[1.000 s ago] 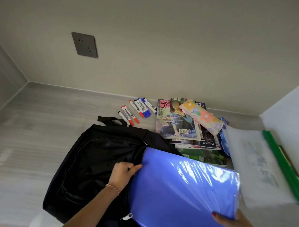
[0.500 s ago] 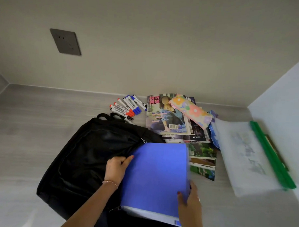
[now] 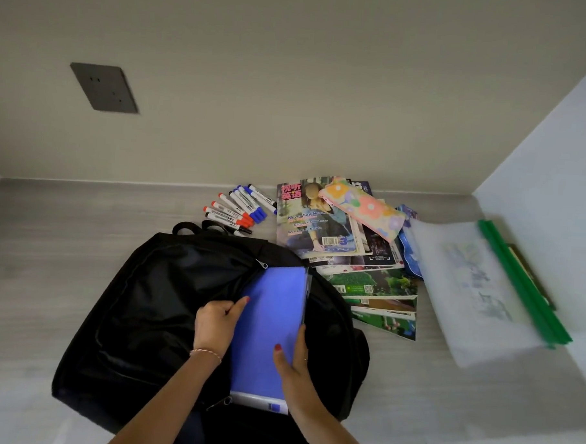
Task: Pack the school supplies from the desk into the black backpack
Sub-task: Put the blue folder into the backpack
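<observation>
The blue folder (image 3: 267, 324) stands in the open mouth of the black backpack (image 3: 140, 309) at frame centre, long axis running from lower centre up toward the wall. The right hand (image 3: 294, 363) clasps its right edge, thumb on the face. The left hand (image 3: 218, 326) pinches the backpack's front panel aside. Bare desk (image 3: 49, 238) lies at left; magazines (image 3: 318, 219) crowd the right. The folder's left portion is hidden under fabric.
</observation>
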